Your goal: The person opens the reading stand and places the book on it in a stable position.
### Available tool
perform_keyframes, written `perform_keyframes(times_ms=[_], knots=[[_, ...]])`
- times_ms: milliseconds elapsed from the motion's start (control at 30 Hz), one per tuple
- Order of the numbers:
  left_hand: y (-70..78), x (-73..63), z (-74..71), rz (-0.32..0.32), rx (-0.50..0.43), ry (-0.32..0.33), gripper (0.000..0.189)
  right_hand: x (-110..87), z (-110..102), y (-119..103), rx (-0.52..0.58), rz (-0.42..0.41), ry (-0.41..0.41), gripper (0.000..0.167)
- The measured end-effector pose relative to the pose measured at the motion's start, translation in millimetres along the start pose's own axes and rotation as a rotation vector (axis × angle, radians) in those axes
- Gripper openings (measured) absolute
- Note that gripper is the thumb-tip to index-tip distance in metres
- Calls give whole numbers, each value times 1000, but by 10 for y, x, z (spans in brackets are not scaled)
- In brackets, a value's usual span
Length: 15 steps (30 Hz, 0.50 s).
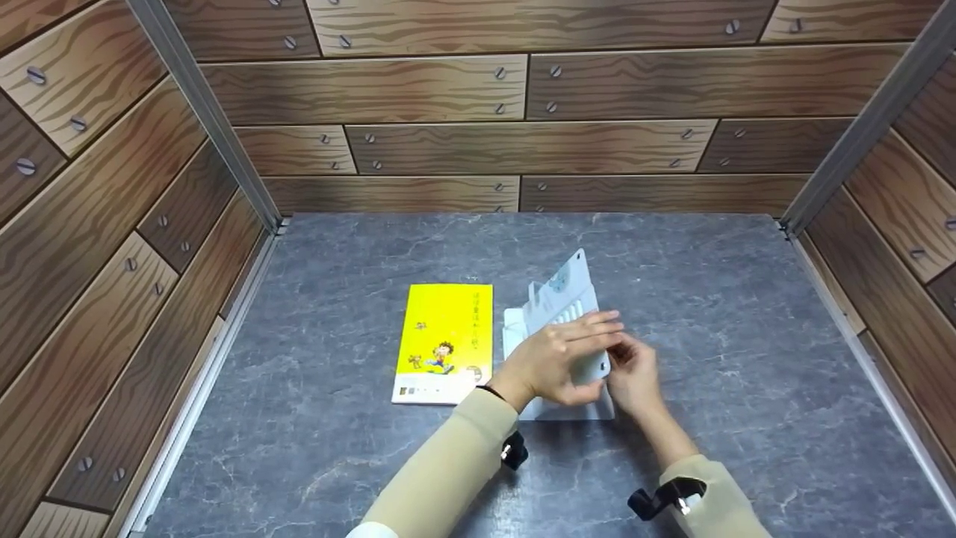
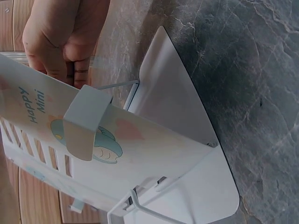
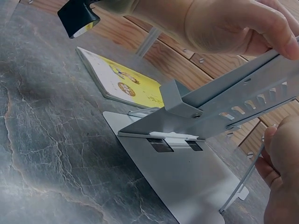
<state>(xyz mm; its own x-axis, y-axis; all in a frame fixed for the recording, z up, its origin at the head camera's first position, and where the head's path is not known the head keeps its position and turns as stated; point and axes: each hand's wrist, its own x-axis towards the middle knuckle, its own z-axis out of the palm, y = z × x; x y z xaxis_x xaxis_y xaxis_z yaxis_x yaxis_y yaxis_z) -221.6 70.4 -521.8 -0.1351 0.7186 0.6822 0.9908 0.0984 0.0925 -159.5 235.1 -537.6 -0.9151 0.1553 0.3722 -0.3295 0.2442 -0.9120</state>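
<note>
A white metal book stand (image 1: 564, 291) stands on the table with its back panel raised at a slant over a flat base plate (image 3: 196, 172). Cartoon prints and the words "Happy Mini" decorate the panel's front in the left wrist view. My left hand (image 1: 556, 362) grips the panel near its upper edge, fingers over the edge and thumb below. Behind the panel, my right hand (image 1: 635, 377) pinches a thin wire support leg (image 3: 243, 181), whose lower end meets the base. A folded page clip (image 2: 86, 119) juts from the panel's front.
Left of the stand lies a yellow book (image 1: 444, 321) with a cartoon child on its cover, close to my left wrist. The grey marbled tabletop (image 1: 321, 448) is bordered by wood-patterned walls (image 1: 448, 149) at the back and both sides.
</note>
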Motion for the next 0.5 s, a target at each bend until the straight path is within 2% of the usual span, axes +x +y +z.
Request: perform_keyframes(times_ms=[433,500], knots=[[-2,39,60,43,19,-3,60,-26,16,113,-13,-140,-30,42],[1,41,75,39,20,-2,59,-17,11,226,-4,-147,-38,45]])
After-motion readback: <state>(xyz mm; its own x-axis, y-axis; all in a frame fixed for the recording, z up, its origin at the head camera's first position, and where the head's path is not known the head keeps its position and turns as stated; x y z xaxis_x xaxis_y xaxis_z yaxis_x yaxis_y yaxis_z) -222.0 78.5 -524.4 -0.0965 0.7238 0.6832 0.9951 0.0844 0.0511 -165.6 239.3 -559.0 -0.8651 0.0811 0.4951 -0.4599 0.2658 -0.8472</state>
